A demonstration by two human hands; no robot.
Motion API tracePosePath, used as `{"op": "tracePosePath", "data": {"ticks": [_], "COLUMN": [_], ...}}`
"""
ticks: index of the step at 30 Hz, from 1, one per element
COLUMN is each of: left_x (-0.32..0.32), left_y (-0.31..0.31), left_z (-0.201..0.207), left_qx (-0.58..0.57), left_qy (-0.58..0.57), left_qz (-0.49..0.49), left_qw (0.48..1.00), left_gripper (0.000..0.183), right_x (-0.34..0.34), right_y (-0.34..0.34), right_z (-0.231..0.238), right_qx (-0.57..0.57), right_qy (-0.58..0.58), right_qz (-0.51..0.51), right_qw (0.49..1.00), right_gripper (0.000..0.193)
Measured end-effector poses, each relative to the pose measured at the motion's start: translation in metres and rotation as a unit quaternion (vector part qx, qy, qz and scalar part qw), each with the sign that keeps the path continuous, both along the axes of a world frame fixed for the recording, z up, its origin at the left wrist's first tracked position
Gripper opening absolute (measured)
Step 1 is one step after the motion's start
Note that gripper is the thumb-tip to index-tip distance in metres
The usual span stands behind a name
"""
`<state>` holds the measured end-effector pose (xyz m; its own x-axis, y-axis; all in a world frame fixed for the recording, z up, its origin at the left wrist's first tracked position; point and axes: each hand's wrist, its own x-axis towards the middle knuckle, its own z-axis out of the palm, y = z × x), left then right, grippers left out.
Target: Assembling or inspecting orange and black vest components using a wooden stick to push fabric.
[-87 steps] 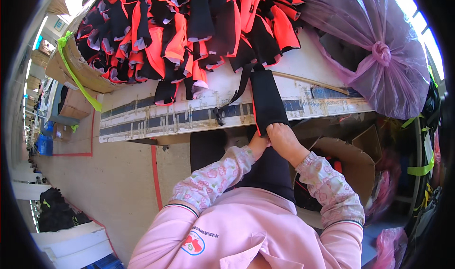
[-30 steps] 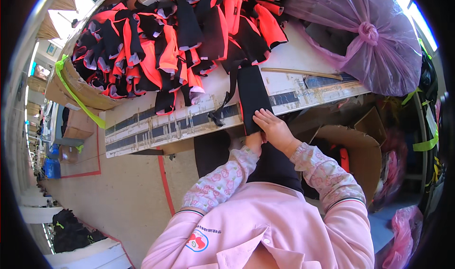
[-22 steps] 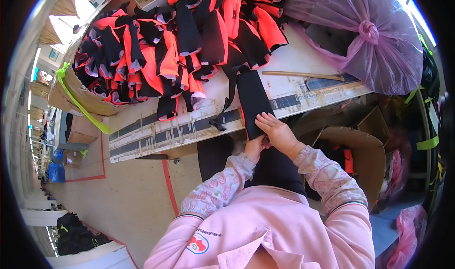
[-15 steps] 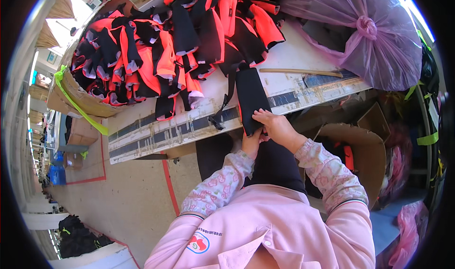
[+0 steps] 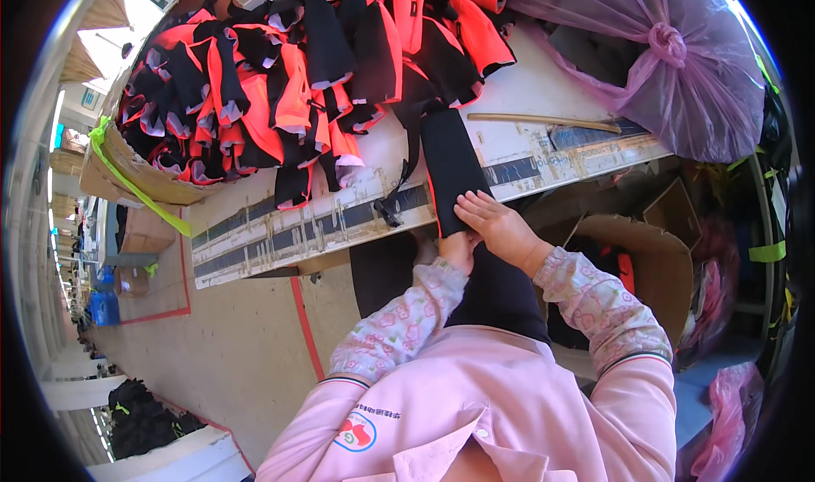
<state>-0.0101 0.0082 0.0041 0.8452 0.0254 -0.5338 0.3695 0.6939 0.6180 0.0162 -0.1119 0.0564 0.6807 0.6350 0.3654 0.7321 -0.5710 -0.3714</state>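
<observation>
A black fabric sleeve (image 5: 454, 163) with a thin orange edge lies lengthwise over the table's front edge, its near end toward me. My left hand (image 5: 458, 248) is at that near end; its fingers are hidden under or inside the fabric, I cannot tell which. From the right, my right hand (image 5: 501, 227) grips the sleeve's near right edge, fingers on top. Beside the sleeve, a black strap (image 5: 406, 172) trails down to the table edge. Beyond it lies a big heap of black and orange fabric sleeves (image 5: 280, 100), some with grey lining showing.
The heap partly fills a cardboard box (image 5: 127, 172) on the white table (image 5: 340, 219). A thin wooden strip (image 5: 543, 122) lies right of the sleeve, near a tied purple plastic bag (image 5: 679, 83). An open carton (image 5: 654, 278) stands below on the right.
My left hand has moved farther up under or into the near end of the sleeve, so its fingers no longer show. My right hand keeps its hold, shifted slightly right.
</observation>
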Motion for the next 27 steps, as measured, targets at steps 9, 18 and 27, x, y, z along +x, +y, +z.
{"op": "tracePosePath", "data": {"ticks": [9,18,27], "left_x": [0.011,0.007,0.005], "left_y": [0.071,0.071,0.06], "left_z": [0.048,0.013,0.0], "left_qx": [-0.091,0.0,0.151], "left_qy": [0.022,0.026,-0.008], "left_qz": [-0.304,-0.313,-0.307], "left_qw": [0.948,0.949,0.94], "left_gripper": [0.042,0.029,0.024], "right_x": [-0.006,0.005,0.112], "right_y": [0.004,0.018,0.087], "right_z": [0.003,0.039,0.001], "right_qx": [-0.043,0.05,-0.123], "right_qy": [-0.038,0.25,-0.032], "right_qz": [0.013,-0.054,-0.159], "right_qw": [0.998,0.965,0.979], "right_gripper": [0.045,0.048,0.076]}}
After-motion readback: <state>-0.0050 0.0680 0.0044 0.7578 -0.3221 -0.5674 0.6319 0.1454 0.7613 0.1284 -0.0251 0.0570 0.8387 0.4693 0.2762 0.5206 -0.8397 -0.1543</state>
